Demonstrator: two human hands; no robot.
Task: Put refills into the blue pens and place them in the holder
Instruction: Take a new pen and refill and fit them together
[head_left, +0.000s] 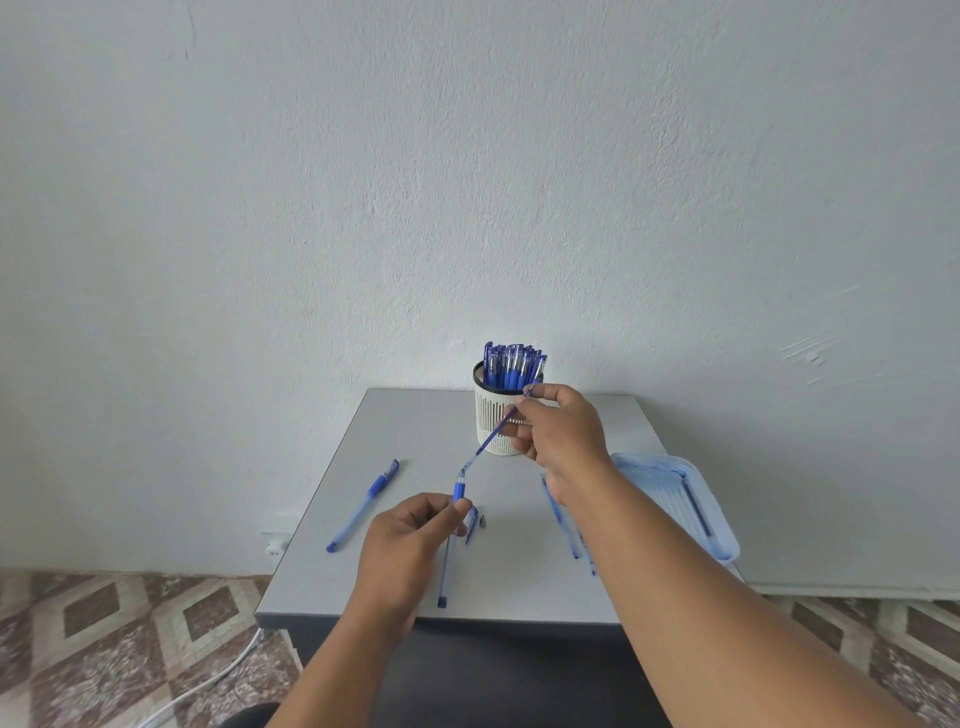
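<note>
— Blue refill (501, 423), why angled?
— My right hand (558, 431) pinches its far end, aiming it into the pen barrel (451, 540) my left hand (410, 540) grips steady, near the white holder (496, 415) further back.

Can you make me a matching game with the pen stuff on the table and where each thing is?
Things:
1. refill
2. pen barrel
3. holder
4. capped pen

Places:
A. lying alone on the table's left side
B. pinched in the right hand
C. at the table's back edge, full of pens
D. held by the left hand

Pairs: 1-B, 2-D, 3-C, 4-A
</note>
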